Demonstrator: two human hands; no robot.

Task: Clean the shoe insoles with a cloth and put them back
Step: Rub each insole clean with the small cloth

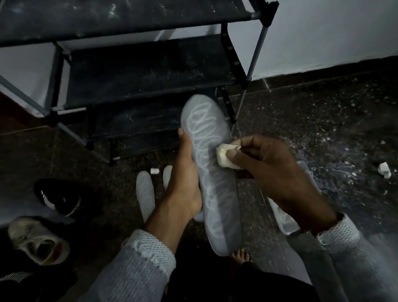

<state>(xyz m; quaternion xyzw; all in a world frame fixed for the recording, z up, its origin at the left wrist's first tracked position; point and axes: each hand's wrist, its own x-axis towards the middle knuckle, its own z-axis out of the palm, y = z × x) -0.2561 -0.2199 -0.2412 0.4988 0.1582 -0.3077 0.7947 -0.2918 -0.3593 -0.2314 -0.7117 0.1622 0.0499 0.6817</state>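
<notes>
A long grey insole with a pale looping pattern is held up in front of me, toe end pointing away. My left hand grips its left edge near the middle. My right hand pinches a small cream cloth and presses it against the insole's right edge. Two more pale insoles lie on the floor behind my left hand, one partly hidden. Another insole lies under my right wrist, mostly covered.
A dark shoe rack stands ahead against a white wall. A black sneaker and a white sneaker sit on the floor at left, another dark shoe below them. Crumpled white scraps litter the speckled floor at right.
</notes>
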